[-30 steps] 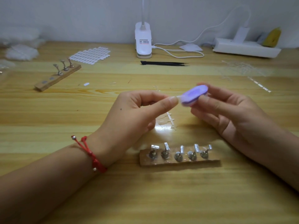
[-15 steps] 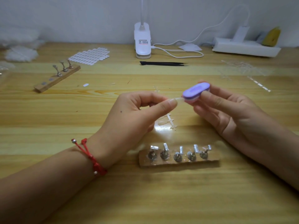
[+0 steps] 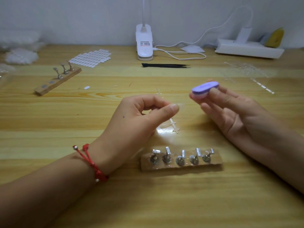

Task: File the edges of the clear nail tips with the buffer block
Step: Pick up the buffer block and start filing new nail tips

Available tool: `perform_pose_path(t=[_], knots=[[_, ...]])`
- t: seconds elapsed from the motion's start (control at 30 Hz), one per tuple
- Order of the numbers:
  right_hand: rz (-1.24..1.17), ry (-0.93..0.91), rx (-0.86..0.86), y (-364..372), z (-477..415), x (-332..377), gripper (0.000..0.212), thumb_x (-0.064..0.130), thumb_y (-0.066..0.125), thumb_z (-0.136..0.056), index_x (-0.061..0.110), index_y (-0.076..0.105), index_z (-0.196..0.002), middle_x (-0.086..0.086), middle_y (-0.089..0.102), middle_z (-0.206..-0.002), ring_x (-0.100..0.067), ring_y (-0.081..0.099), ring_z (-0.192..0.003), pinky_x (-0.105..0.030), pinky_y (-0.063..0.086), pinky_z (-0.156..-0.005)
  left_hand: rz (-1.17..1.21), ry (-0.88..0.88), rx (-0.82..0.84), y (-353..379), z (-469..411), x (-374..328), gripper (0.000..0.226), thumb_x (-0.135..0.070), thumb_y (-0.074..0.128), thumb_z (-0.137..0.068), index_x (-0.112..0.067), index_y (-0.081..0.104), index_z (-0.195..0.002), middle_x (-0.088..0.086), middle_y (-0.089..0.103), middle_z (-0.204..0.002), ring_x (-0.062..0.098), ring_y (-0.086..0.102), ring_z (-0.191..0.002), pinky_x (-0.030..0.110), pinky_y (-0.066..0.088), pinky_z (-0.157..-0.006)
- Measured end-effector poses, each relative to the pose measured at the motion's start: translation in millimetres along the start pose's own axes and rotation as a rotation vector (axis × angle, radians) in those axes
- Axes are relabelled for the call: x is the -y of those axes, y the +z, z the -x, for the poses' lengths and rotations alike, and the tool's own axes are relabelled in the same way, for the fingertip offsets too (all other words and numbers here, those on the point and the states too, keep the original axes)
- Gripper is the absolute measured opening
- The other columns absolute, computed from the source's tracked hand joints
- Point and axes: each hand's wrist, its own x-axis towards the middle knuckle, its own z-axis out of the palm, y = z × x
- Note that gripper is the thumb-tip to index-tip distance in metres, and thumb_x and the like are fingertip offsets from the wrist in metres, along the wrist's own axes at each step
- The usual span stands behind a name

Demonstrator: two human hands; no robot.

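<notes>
My left hand (image 3: pixel 139 119) pinches a small clear nail tip (image 3: pixel 180 104) between thumb and forefinger; the tip is faint and barely visible. My right hand (image 3: pixel 233 112) grips the purple oval buffer block (image 3: pixel 204 88) between thumb and fingers, up and to the right of the tip, a short gap apart. More clear nail tips on a sprue (image 3: pixel 167 127) lie on the wooden table (image 3: pixel 49 122) below my hands.
A wooden holder with several metal stands (image 3: pixel 181 159) lies in front of me. A second wooden holder (image 3: pixel 57 79) sits at far left. Further back are a sticker sheet (image 3: pixel 90 58), black tweezers (image 3: pixel 164 65), a lamp base (image 3: pixel 144 45), clear sprues (image 3: pixel 243 69) and a power strip (image 3: pixel 248 50).
The buffer block was against the nail tip; my right hand has lifted it up and to the right, away from the tip. My left hand stays almost still.
</notes>
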Motion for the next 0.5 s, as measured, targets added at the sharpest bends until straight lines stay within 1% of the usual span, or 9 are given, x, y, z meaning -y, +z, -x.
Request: perform_pose_path(t=[0.07, 0.13, 0.2, 0.27, 0.3, 0.33, 0.4, 0.43, 0.5], knots=[[0.090, -0.026, 0.018, 1.2, 1.5, -2.2, 0.030, 0.008, 0.068, -0.066, 0.009, 0.074, -0.096, -0.008, 0.075, -0.088, -0.015, 0.073, -0.080, -0.019, 0.056, -0.065, 0.012, 0.003, -0.026, -0.7, -0.4, 0.3, 0.012, -0.024, 0.068, -0.080, -0.012, 0.069, -0.076, -0.015, 0.045, -0.046, 0.001, 0.032, -0.037, 0.006, 0.027, -0.039], [0.202, -0.040, 0.066, 6.2, 4.8, -6.0, 0.030, 0.014, 0.074, -0.059, 0.015, 0.079, -0.088, -0.005, 0.076, -0.084, -0.014, 0.073, -0.077, -0.020, 0.057, -0.065, 0.005, 0.003, -0.026, -0.6, -0.8, 0.5, 0.013, -0.023, 0.067, -0.081, -0.011, 0.070, -0.078, -0.014, 0.047, -0.050, 0.001, 0.032, -0.038, 0.007, 0.027, -0.040], [0.139, -0.028, 0.059, 4.9, 3.2, -4.8, 0.028, 0.013, 0.072, -0.062, 0.012, 0.078, -0.089, -0.006, 0.076, -0.086, -0.013, 0.073, -0.078, -0.019, 0.056, -0.065, -0.036, 0.015, -0.002, 0.8, -0.9, 1.3, 0.015, -0.027, 0.068, -0.078, -0.013, 0.071, -0.077, -0.010, 0.050, -0.058, 0.000, 0.039, -0.043, 0.007, 0.031, -0.044], [0.004, -0.013, 0.009, -0.5, -0.8, -1.1, 0.027, 0.011, 0.066, -0.072, 0.006, 0.071, -0.097, -0.006, 0.075, -0.089, -0.012, 0.073, -0.082, -0.016, 0.055, -0.064, -0.085, 0.026, 0.010, 0.9, -0.2, 1.3, 0.017, -0.035, 0.067, -0.073, -0.018, 0.070, -0.073, -0.003, 0.053, -0.064, -0.002, 0.046, -0.052, 0.005, 0.035, -0.052], [-0.021, -0.012, -0.011, -1.9, -1.6, 0.4, 0.027, 0.011, 0.063, -0.075, 0.005, 0.067, -0.101, -0.006, 0.075, -0.088, -0.012, 0.073, -0.083, -0.016, 0.055, -0.064, -0.089, 0.027, 0.013, 0.8, 0.0, 1.0, 0.017, -0.036, 0.067, -0.072, -0.019, 0.070, -0.072, -0.004, 0.053, -0.064, -0.003, 0.046, -0.053, 0.004, 0.035, -0.052], [-0.012, -0.016, -0.010, -2.8, -1.7, 0.5, 0.027, 0.011, 0.062, -0.075, 0.005, 0.066, -0.102, -0.006, 0.075, -0.087, -0.012, 0.073, -0.081, -0.017, 0.056, -0.064, -0.072, 0.025, 0.016, 0.3, 0.2, 0.7, 0.016, -0.034, 0.066, -0.074, -0.019, 0.069, -0.073, -0.008, 0.052, -0.061, -0.002, 0.045, -0.051, 0.004, 0.035, -0.050], [0.069, -0.033, 0.047, -1.3, -0.5, -2.5, 0.027, 0.011, 0.064, -0.074, 0.008, 0.072, -0.099, -0.006, 0.074, -0.084, -0.012, 0.072, -0.076, -0.022, 0.057, -0.065, -0.019, 0.007, 0.029, -1.2, 0.0, 0.7, 0.014, -0.028, 0.065, -0.079, -0.014, 0.068, -0.079, -0.014, 0.048, -0.056, 0.000, 0.037, -0.043, 0.007, 0.031, -0.044], [0.119, -0.043, 0.083, 0.2, 0.8, -4.7, 0.026, 0.011, 0.065, -0.073, 0.008, 0.075, -0.097, -0.006, 0.073, -0.083, -0.012, 0.071, -0.074, -0.023, 0.057, -0.065, -0.008, -0.001, 0.046, -1.5, 0.2, 1.0, 0.015, -0.027, 0.064, -0.079, -0.012, 0.067, -0.080, -0.013, 0.045, -0.057, 0.003, 0.034, -0.043, 0.009, 0.029, -0.042], [0.179, -0.052, 0.120, 0.9, 2.2, -7.1, 0.027, 0.012, 0.066, -0.074, 0.010, 0.077, -0.098, -0.005, 0.073, -0.083, -0.011, 0.070, -0.073, -0.024, 0.057, -0.066, -0.029, -0.003, 0.099, -1.0, 0.9, 1.8, 0.016, -0.030, 0.067, -0.078, -0.014, 0.066, -0.079, -0.005, 0.045, -0.064, 0.009, 0.033, -0.048, 0.013, 0.029, -0.045]])
